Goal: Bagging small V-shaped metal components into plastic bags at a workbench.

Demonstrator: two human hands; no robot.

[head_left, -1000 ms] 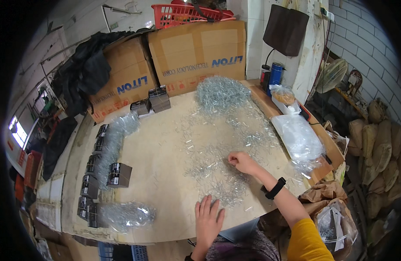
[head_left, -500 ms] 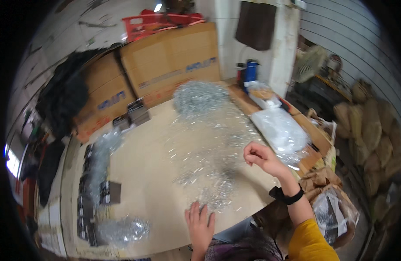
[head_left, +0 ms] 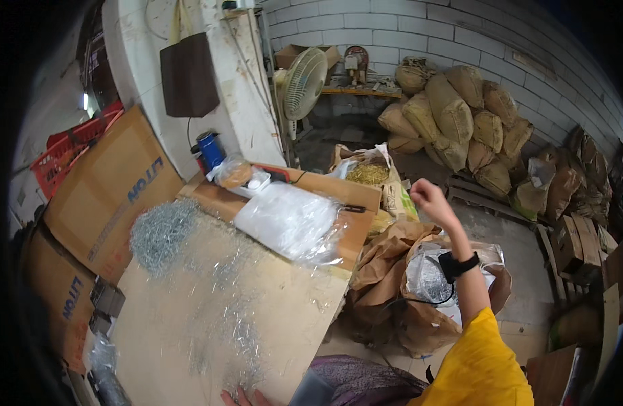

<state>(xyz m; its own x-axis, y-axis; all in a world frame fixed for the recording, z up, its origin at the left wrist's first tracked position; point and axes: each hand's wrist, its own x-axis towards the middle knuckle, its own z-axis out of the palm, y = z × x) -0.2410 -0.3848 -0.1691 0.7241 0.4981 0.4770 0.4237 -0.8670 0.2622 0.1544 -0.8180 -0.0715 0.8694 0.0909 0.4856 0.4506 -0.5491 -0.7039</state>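
1. Small metal pieces [head_left: 240, 345] — scattered loose on the table [head_left: 301, 298] at seven o'clock; dense pile [head_left: 161, 237] at nine.
2. Left hand [head_left: 242, 398], seven o'clock: fingers spread wide, just beside loose pieces; mostly cut off from view.
3. Right hand [head_left: 430, 196], three o'clock: fingers curled narrow, raised beyond the table's edge — cannot tell whether anything is held.
4. Clear plastic bag [head_left: 288, 220]: clock centre, on cardboard [head_left: 360, 247].
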